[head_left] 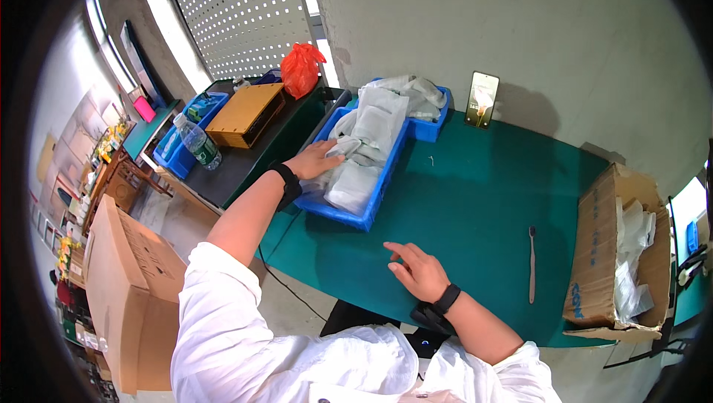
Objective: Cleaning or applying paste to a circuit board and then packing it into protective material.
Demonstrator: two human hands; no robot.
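My left hand (316, 158) reaches into a blue plastic bin (347, 215) and rests on a pile of pale grey-white plastic pouches (364, 147); whether its fingers grip one I cannot tell. My right hand (417, 268) lies flat on the green table (475, 195), fingers spread, holding nothing. Both wrists wear a black band. A slim wooden-coloured toothbrush (532, 263) lies on the table to the right of my right hand.
A second blue bin (431, 130) with more pouches stands behind the first. A phone (482, 99) leans against the wall. An open cardboard box (613, 247) with white bags sits at right. Left: water bottle (199, 144), yellow box (245, 113), orange bag (301, 69), large carton (130, 291).
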